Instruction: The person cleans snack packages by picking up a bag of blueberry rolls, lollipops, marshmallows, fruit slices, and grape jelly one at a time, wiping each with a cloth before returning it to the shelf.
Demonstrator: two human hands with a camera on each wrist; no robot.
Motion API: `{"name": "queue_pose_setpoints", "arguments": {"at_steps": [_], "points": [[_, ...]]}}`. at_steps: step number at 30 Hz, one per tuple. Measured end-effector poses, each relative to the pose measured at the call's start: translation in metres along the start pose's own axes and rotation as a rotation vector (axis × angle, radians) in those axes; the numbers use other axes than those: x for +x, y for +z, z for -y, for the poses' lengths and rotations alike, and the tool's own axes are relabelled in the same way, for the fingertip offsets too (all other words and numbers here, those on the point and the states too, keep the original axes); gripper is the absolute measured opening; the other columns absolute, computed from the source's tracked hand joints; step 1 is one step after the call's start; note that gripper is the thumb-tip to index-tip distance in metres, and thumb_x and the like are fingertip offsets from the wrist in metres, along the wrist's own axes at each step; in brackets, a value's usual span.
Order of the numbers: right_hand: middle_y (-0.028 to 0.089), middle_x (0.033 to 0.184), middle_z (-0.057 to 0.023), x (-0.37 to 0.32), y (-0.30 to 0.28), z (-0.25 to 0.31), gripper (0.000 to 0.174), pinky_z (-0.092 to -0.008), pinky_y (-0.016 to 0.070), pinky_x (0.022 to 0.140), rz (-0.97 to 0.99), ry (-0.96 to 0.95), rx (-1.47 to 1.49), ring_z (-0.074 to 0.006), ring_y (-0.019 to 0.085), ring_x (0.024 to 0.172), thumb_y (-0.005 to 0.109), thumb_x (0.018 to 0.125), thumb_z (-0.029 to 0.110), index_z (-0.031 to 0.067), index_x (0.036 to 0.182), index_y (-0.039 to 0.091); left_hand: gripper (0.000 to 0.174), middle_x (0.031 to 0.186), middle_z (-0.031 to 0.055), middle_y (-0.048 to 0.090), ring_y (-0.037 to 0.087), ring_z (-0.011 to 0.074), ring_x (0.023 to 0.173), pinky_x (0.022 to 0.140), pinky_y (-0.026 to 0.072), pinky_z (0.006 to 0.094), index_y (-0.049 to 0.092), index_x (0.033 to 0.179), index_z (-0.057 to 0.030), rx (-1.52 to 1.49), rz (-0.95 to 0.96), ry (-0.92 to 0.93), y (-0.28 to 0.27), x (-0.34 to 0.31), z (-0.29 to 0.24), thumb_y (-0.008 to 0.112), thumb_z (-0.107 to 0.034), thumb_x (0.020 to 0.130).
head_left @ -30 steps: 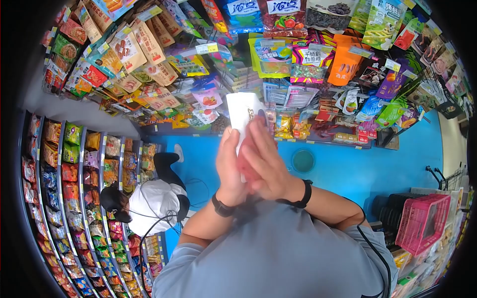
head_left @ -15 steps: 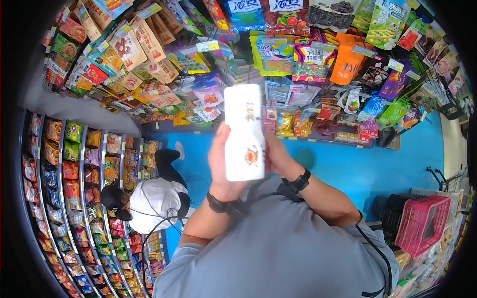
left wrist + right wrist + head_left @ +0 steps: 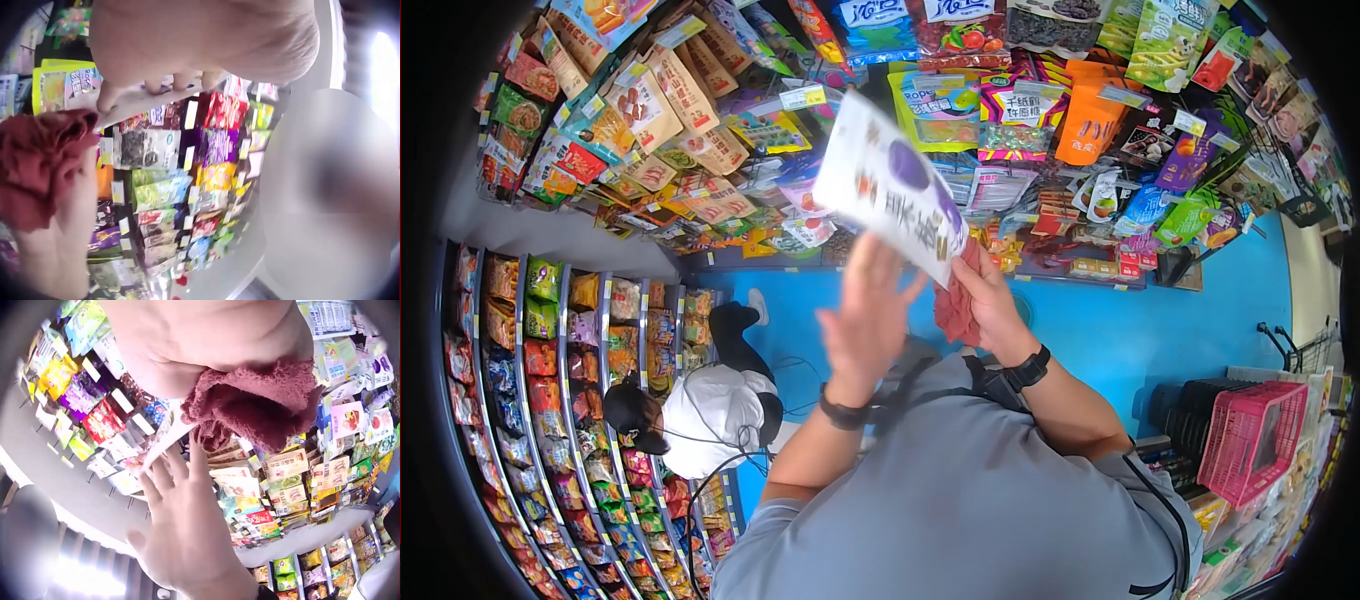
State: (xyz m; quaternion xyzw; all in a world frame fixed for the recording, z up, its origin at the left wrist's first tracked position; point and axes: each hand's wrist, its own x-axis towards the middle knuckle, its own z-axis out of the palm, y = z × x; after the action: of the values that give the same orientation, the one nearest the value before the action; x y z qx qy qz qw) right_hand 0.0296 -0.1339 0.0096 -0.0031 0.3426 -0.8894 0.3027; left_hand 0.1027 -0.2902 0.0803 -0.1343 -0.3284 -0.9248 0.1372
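Observation:
A white package [image 3: 892,190] with purple print and dark lettering is tilted in front of the chest in the head view. My right hand [image 3: 998,312] grips its lower right corner and holds a crumpled dark red cloth [image 3: 956,308] too. That fuzzy cloth [image 3: 269,403] bunches under the palm in the right wrist view. My left hand [image 3: 866,320], slightly blurred, has its fingers extended at the package's lower left edge. In the right wrist view the left hand's fingers [image 3: 165,472] spread beside the thin edge of the package [image 3: 169,437].
Racks of hanging snack bags [image 3: 1025,110] stand ahead, with price tags. Shelves of packets [image 3: 545,400] run along the left. A person in a white shirt [image 3: 712,420] crouches beside them. A pink basket [image 3: 1250,440] is at the right, above the blue floor [image 3: 1090,350].
The package was upright between both hands; it has turned and tilted up to the left, showing its purple-printed face. The left hand has come off its side and straightened; the red cloth shows at the right hand.

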Motion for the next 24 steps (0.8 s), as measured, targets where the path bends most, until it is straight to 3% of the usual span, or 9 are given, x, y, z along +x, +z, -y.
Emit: {"name": "queue_pose_setpoints", "arguments": {"at_steps": [2,4,6,9,12,14,18,22,24], "points": [[0.068,0.112,-0.0023,0.001,0.026,0.008,0.038,-0.0305,0.0597,0.072,-0.068,-0.054,-0.064,-0.0111,0.067,0.084,0.057,0.113,0.017,0.0109,0.15,0.048,0.091,0.164,0.0177,0.047,0.048,0.0321,0.149,0.122,0.0402,0.0504,0.021,0.171,-0.0031,0.727,-0.057,-0.04,0.019,0.015,0.023,0.069,-0.041,0.103],[0.07,0.112,-0.004,0.033,0.015,0.004,0.036,-0.0291,0.0581,0.07,-0.076,-0.151,-0.14,-0.0113,0.067,0.085,0.058,0.112,0.016,0.0083,0.146,0.052,0.076,0.144,0.0168,0.065,0.065,0.0256,0.13,0.107,0.052,0.0383,0.042,0.161,0.0003,1.076,-0.223,0.09,0.021,0.064,0.053,0.077,-0.032,0.101],[0.072,0.115,-0.0078,0.076,0.019,0.027,0.032,-0.0265,0.0555,0.07,-0.124,-0.385,-0.322,-0.0124,0.069,0.089,0.062,0.109,0.014,0.0031,0.139,0.058,0.041,0.121,0.0106,0.075,0.068,0.0143,0.107,0.093,0.0536,0.029,0.065,0.139,0.0016,1.004,-0.196,-0.047,-0.03,0.13,0.091,0.067,-0.026,0.109],[0.073,0.121,-0.0087,0.115,-0.024,0.065,0.039,-0.032,0.0573,0.076,-0.056,-0.405,-0.786,-0.0151,0.071,0.093,0.064,0.108,0.014,0.0049,0.145,0.057,0.031,0.09,0.0012,0.073,0.062,0.0083,0.082,0.074,0.0507,0.0293,0.075,0.108,0.0028,0.993,-0.18,-0.137,-0.06,0.186,0.122,0.063,-0.025,0.112],[0.071,0.121,-0.0059,0.124,-0.121,0.073,0.049,-0.0374,0.0578,0.077,-0.099,-0.184,-0.716,-0.0163,0.07,0.093,0.064,0.109,0.018,0.0096,0.155,0.051,0.036,0.082,-0.0009,0.066,0.054,0.008,0.077,0.068,0.045,0.0307,0.073,0.1,0.003,0.981,-0.119,-0.081,-0.072,0.198,0.155,0.061,-0.028,0.113],[0.07,0.119,-0.0034,0.097,-0.167,0.055,0.054,-0.0413,0.0571,0.071,-0.298,-0.204,-0.128,-0.0159,0.068,0.089,0.065,0.11,0.026,0.015,0.16,0.048,0.034,0.078,0.0029,0.062,0.053,0.0108,0.074,0.068,0.0458,0.0344,0.069,0.096,0.0024,1.167,0.0,-0.027,-0.065,0.185,0.154,0.063,-0.027,0.111],[0.068,0.111,-0.0002,0.013,-0.197,0.052,0.056,-0.0384,0.0526,0.063,-0.114,-0.013,0.444,-0.0137,0.061,0.079,0.063,0.111,0.04,0.0233,0.162,0.045,0.026,0.079,0.0001,0.061,0.052,0.0076,0.075,0.067,0.0443,0.0304,0.07,0.097,0.0021,1.03,-0.01,-0.245,-0.089,0.102,0.159,0.067,-0.021,0.109],[0.07,0.116,-0.0034,-0.007,-0.164,0.054,0.051,-0.0326,0.0549,0.065,-0.258,-0.108,0.016,-0.0121,0.065,0.085,0.067,0.11,0.026,0.0159,0.157,0.049,0.022,0.08,-0.0006,0.064,0.052,0.0065,0.077,0.068,0.0442,0.0282,0.073,0.096,0.0023,0.992,0.051,-0.498,-0.083,0.05,0.122,0.07,-0.016,0.107],[0.071,0.116,-0.0051,-0.006,-0.144,0.059,0.049,-0.0311,0.0557,0.061,-0.322,-0.158,-0.188,-0.0114,0.068,0.084,0.07,0.107,0.016,0.0091,0.152,0.051,0.015,0.102,0.0032,0.072,0.063,0.0095,0.096,0.08,0.0529,0.028,0.074,0.112,0.0001,0.986,0.178,-0.624,-0.087,0.045,0.096,0.072,-0.013,0.105]]}}
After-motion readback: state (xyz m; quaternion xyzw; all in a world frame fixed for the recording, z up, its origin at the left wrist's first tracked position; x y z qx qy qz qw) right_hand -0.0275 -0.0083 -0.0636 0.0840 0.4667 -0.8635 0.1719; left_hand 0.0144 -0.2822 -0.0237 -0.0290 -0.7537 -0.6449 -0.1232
